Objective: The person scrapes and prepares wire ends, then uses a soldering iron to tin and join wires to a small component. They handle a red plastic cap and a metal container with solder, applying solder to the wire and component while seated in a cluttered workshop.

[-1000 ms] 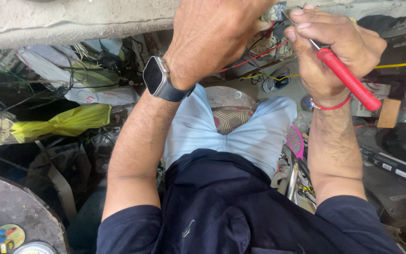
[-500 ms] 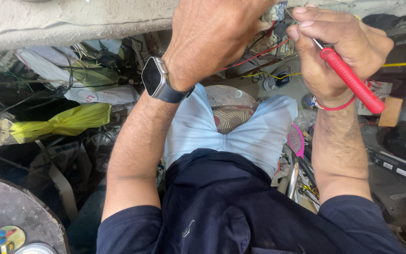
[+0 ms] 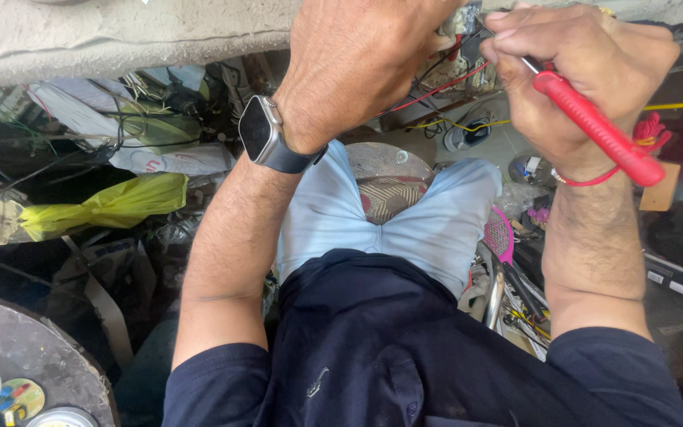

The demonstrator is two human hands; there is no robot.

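little has shifted: left hand (image 3: 357, 63) still grips the wired part (image 3: 458, 22) steady while right hand (image 3: 579, 71), closed round the red-handled tool (image 3: 598, 130), works its tip there.

Two hands are up at one bench (image 3: 120, 39): the left hand (image 3: 357, 63) and the right hand (image 3: 586, 71). One red-handled tool (image 3: 602, 134), one smartwatch (image 3: 266, 134) (dark strap), one yellow bag (image 3: 112, 205).

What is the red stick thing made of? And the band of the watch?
The red handle in the right hand looks like smooth, slightly glossy plastic, with a thin metal shaft at its tip. The watch band looks like dark matte rubber, though woven fabric can't be ruled out.
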